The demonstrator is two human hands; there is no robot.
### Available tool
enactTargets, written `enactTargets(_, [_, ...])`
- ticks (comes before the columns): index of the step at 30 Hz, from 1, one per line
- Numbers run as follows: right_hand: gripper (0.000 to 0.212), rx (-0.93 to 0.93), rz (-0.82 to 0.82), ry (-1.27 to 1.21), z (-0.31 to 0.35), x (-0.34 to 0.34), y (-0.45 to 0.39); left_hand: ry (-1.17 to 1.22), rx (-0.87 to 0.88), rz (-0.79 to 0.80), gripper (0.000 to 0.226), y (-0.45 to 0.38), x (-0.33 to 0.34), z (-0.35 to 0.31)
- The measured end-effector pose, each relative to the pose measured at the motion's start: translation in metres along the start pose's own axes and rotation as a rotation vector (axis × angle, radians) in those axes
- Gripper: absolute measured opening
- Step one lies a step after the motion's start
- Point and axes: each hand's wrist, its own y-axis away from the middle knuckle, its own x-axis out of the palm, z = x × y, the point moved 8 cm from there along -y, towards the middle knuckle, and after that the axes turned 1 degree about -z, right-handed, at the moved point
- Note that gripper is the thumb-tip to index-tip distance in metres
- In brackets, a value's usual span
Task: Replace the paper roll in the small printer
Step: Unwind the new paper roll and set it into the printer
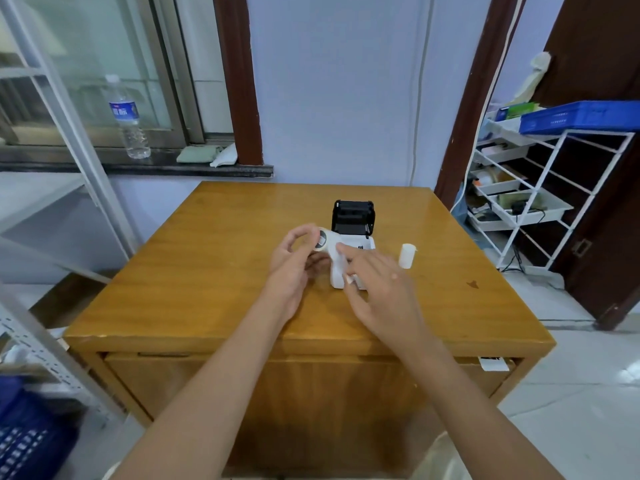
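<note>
Near-left of the white printer with raised black lid, left hand grasps a white paper roll — right hand at its loose strip, grip unclear.
</note>
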Motion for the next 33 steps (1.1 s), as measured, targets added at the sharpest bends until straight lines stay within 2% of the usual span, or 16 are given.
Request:
enactTargets(4, [0.030, -0.026, 0.027, -0.052, 0.008, -0.005, 0.003, -0.007, -0.008, -0.002, 0.059, -0.001, -0.002, 0.002])
enactTargets(7, [0.036, 0.073, -0.035, -0.186, 0.001, -0.012, 0.003, -0.043, -0.008, 0.052, 0.065, -0.001, 0.000, 0.001])
enactTargets(12, [0.039, 0.114, -0.068, -0.160, -0.008, -0.007, 0.000, -0.178, 0.006, 0.180, 0.062, 0.009, 0.014, -0.002])
enactTargets(17, [0.023, 0.144, -0.160, -0.141, -0.015, -0.015, 0.001, -0.226, 0.019, 0.205, 0.060, 0.012, 0.019, -0.003])
enactTargets(25, [0.036, 0.114, -0.173, -0.108, -0.012, -0.014, 0.000, -0.235, 0.020, 0.215, 0.056, 0.013, 0.021, 0.002])
enactTargets(28, [0.031, 0.102, -0.171, -0.070, -0.008, -0.014, 0.000, -0.244, -0.001, 0.227, 0.044, 0.015, 0.025, 0.002])
enactTargets(33, [0.032, 0.109, -0.157, -0.036, -0.008, -0.014, 0.001, -0.276, -0.013, 0.276, 0.040, 0.015, 0.027, 0.002])
